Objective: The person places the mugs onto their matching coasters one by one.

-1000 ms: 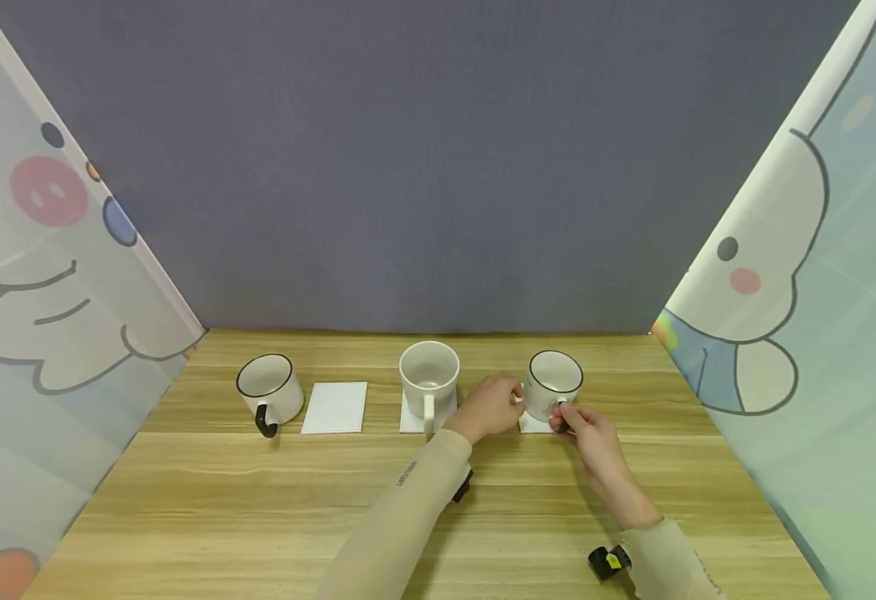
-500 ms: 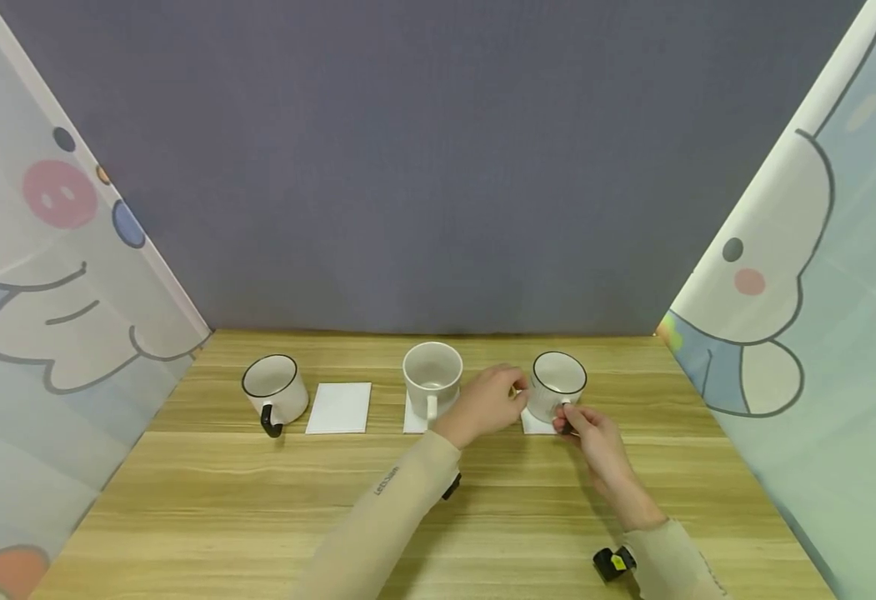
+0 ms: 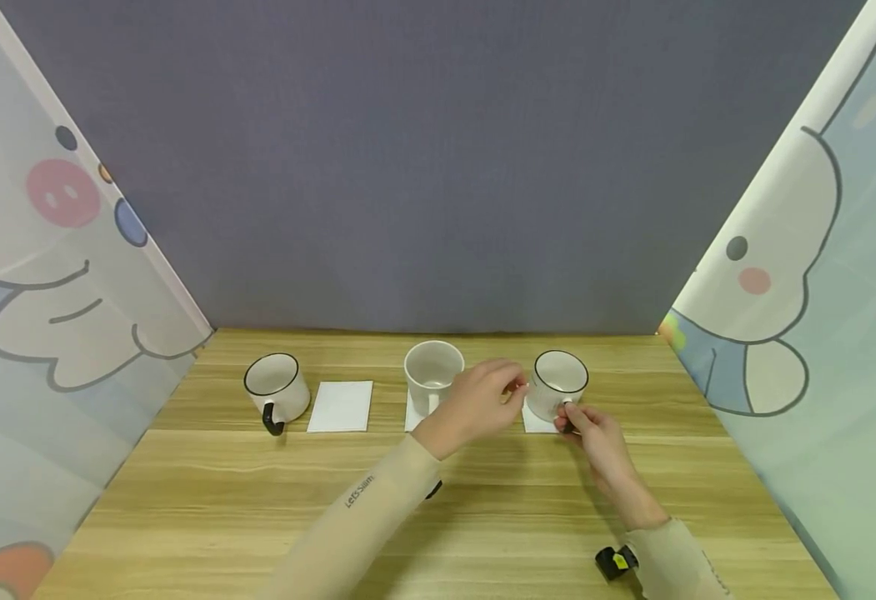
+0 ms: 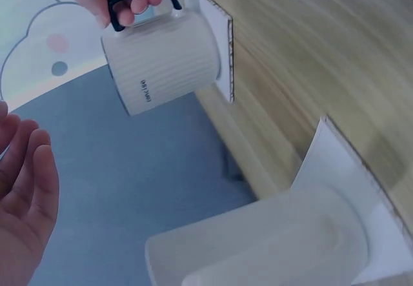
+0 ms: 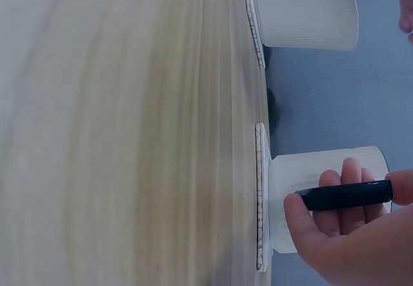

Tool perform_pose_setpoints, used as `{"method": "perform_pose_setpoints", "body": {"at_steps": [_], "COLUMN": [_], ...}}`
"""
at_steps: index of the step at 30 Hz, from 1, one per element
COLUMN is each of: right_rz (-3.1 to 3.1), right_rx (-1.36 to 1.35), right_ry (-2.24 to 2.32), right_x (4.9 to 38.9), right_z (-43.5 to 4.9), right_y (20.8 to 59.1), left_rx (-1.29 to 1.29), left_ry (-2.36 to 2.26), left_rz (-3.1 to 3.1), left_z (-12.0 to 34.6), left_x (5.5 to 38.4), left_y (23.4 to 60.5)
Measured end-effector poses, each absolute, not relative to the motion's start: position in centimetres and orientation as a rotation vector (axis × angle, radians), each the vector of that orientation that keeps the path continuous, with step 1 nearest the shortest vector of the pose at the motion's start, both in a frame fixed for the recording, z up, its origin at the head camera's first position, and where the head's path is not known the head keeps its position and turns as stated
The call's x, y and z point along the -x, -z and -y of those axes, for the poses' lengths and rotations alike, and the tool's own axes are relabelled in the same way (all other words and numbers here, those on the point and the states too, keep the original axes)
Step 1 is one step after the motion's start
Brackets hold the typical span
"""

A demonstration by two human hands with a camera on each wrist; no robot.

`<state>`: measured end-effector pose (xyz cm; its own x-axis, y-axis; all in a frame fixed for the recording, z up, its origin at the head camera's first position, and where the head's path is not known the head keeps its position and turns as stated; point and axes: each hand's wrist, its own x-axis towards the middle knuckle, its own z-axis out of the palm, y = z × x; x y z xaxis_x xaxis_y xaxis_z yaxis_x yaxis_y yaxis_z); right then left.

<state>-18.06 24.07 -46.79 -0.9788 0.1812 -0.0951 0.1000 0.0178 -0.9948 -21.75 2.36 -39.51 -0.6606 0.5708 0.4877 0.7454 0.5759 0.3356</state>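
Note:
A white ribbed mug (image 3: 545, 398) with a black rim stands on a white coaster (image 3: 537, 423) at the right. My right hand (image 3: 604, 450) holds its black handle (image 5: 342, 195) between thumb and fingers. My left hand (image 3: 477, 404) hovers to the left of this mug, fingers loosely curved and holding nothing; the left wrist view shows a gap between the left fingers (image 4: 44, 170) and the mug. Behind that hand, an all-white mug (image 3: 432, 367) sits on the middle coaster (image 3: 412, 417), its handle partly hidden by the hand.
At the left, another white mug (image 3: 287, 403) with black rim and handle stands directly on the wooden table (image 3: 205, 500). Beside it lies a bare white coaster (image 3: 340, 407). A grey panel (image 3: 438, 167) rises behind the table, and printed curtains (image 3: 858, 333) hang at both sides.
My left hand has drawn back leftward from the right mug, its forearm swinging left and now overlapping the middle mug. My right hand keeps hold of the handle; the mug stays on its coaster.

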Motion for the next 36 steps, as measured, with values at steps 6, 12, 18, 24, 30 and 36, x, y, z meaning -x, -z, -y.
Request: {"method": "perform_pose_setpoints", "body": {"at_steps": [6, 12, 18, 24, 30, 36], "right_rz": [2.202, 2.196, 2.193, 2.212, 2.238, 2.257], "right_rx": [0.315, 0.304, 0.295, 0.301, 0.302, 0.294], "right_ry": [-2.147, -2.151, -2.147, -2.131, -2.128, -2.127], "right_x": [18.1, 18.2, 18.1, 18.0, 18.1, 18.1], "right_z": [-24.1, -24.1, -24.0, -24.1, -24.3, -24.4], "right_y": [46.8, 46.9, 47.0, 46.8, 46.7, 46.7], "left_rx": [1.077, 1.126, 1.143, 1.109, 1.067, 1.007], "left_ry": [0.758, 0.830, 0.854, 0.823, 0.862, 0.957], "left_rz": [2.430, 2.336, 2.270, 2.242, 2.159, 2.101], "left_z": [-1.3, -0.2, 0.6, 1.7, 2.8, 4.4], "left_x": [21.1, 20.4, 19.6, 19.3, 19.4, 19.7], "left_y": [38.9, 38.6, 38.2, 38.3, 38.5, 38.6]}}
